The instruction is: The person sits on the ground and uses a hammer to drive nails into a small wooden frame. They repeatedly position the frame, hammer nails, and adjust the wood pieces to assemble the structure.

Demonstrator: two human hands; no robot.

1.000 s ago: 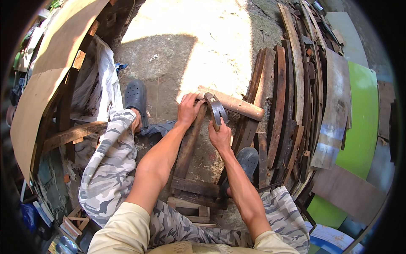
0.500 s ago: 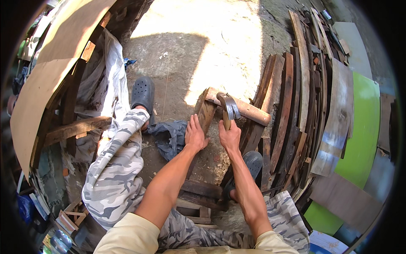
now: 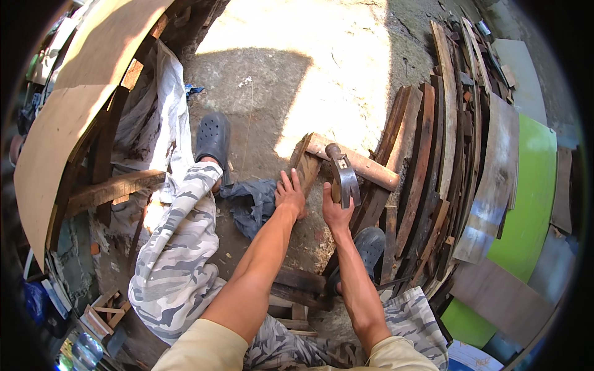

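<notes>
My left hand (image 3: 291,196) lies on a short wooden board (image 3: 307,166), its fingers stretched out and spread and the thumb mostly hidden. To its right my right hand (image 3: 338,214) is closed around the wooden handle of a claw hammer (image 3: 344,176). The hammer's metal head is over or near a light, rod-like wooden piece (image 3: 377,170). That piece lies crosswise at the board's far end; whether the hammer touches it I cannot tell. Beside my left hand is a crumpled dark grey cloth (image 3: 250,204).
Long planks (image 3: 427,142) are piled on the right, with green panels (image 3: 526,179) beyond them. A plywood sheet (image 3: 62,117) leans at left over timber and a pale cloth (image 3: 170,105). My feet, in dark clogs (image 3: 212,137), stand either side. Bright sunlight falls on the ground ahead.
The hammer has come slightly nearer to me and right, and its head has turned so that the claw points toward me. My left hand stays on the board, its thumb less visible.
</notes>
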